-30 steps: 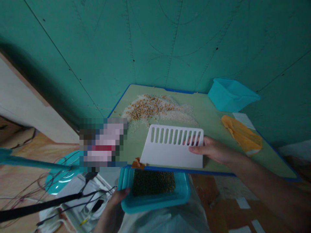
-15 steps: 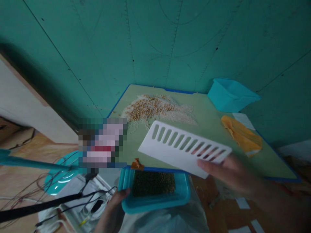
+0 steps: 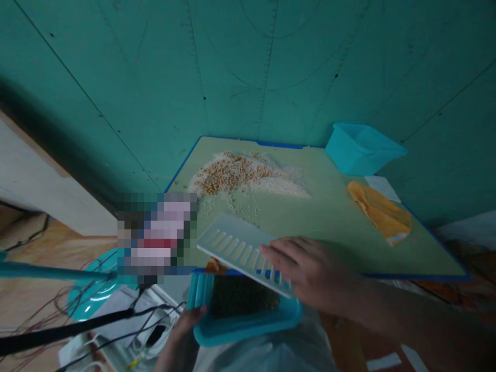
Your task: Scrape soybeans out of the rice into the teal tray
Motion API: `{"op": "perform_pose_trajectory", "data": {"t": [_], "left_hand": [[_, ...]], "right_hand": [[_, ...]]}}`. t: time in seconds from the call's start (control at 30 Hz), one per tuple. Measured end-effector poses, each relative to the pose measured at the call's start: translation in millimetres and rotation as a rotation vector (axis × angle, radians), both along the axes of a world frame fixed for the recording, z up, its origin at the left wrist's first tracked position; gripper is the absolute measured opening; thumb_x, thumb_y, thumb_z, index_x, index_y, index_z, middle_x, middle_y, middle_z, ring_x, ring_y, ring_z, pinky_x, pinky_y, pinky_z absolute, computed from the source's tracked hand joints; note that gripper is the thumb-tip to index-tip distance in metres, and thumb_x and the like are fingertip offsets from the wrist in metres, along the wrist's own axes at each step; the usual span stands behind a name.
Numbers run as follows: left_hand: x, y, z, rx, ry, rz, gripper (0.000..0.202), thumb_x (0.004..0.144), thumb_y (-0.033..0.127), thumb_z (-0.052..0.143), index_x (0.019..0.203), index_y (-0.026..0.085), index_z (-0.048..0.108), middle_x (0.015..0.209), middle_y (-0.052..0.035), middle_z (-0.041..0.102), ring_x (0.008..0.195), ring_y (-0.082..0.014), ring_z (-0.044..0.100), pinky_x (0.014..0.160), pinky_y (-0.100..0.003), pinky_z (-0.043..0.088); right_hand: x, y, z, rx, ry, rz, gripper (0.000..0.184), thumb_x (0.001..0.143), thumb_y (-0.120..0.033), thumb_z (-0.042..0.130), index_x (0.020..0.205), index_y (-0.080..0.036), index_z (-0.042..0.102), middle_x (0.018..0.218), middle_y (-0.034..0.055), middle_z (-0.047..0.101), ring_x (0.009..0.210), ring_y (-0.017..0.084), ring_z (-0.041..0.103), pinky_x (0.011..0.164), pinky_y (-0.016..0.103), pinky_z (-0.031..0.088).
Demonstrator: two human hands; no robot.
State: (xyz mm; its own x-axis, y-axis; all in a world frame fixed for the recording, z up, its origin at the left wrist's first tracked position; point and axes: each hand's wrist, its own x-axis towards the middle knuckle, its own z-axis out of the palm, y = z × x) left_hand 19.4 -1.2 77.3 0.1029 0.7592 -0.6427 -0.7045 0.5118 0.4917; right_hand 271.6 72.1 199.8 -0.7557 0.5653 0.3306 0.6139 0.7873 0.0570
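Note:
My right hand (image 3: 310, 271) grips a white slotted plastic scraper (image 3: 236, 245), held nearly flat over the front edge of the green board (image 3: 333, 222). My left hand (image 3: 186, 323) holds the left side of a teal tray (image 3: 248, 323) just below the board's edge. Dark green grains (image 3: 242, 295) fill the tray. A heap of tan seeds mixed with white grains (image 3: 244, 175) lies at the back left of the board, apart from both hands.
A teal tub (image 3: 362, 147) stands at the board's back right corner, with an orange cloth (image 3: 377, 209) in front of it. Teal panels rise behind. A teal stand and black cables (image 3: 89, 320) lie on the floor at the left.
My right hand has tipped the scraper from upright to nearly flat and drawn it down and left over the tray. The tray and my left hand have stayed put.

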Motion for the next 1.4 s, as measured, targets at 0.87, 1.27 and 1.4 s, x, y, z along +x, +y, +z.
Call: {"op": "perform_pose_trajectory", "data": {"t": [0.87, 1.27, 1.4], "left_hand": [[5, 0, 4.1, 0.031, 0.035, -0.017, 0.026, 0.062, 0.028, 0.077, 0.087, 0.027, 0.075, 0.081, 0.0020, 0.079, 0.108, -0.0325, 0.060, 0.092, -0.042, 0.047], [3, 4, -9.6, -0.014, 0.077, 0.053, 0.054, 0.055, 0.029, 0.078, 0.108, 0.024, 0.069, 0.083, -0.0010, 0.079, 0.110, -0.0384, 0.059, 0.088, -0.048, 0.050], [1, -6, 4.0, 0.057, 0.028, 0.032, 0.035, 0.067, 0.026, 0.072, 0.102, 0.028, 0.072, 0.091, 0.0026, 0.078, 0.112, -0.0318, 0.058, 0.093, -0.042, 0.048]], "right_hand": [[60, 68, 7.4, -0.397, 0.546, -0.548, 0.027, 0.085, -0.030, 0.049, 0.101, -0.019, 0.067, 0.102, 0.0070, 0.072, 0.095, 0.025, 0.067, 0.082, 0.036, 0.053], [34, 92, 5.0, -0.556, 0.610, -0.387, 0.027, 0.083, -0.023, 0.051, 0.104, -0.017, 0.068, 0.110, 0.0062, 0.070, 0.106, 0.023, 0.063, 0.098, 0.043, 0.044], [34, 90, 5.8, -0.602, 0.621, -0.365, 0.028, 0.083, -0.025, 0.051, 0.105, -0.019, 0.067, 0.111, 0.0045, 0.069, 0.105, 0.023, 0.063, 0.096, 0.042, 0.046]]}}
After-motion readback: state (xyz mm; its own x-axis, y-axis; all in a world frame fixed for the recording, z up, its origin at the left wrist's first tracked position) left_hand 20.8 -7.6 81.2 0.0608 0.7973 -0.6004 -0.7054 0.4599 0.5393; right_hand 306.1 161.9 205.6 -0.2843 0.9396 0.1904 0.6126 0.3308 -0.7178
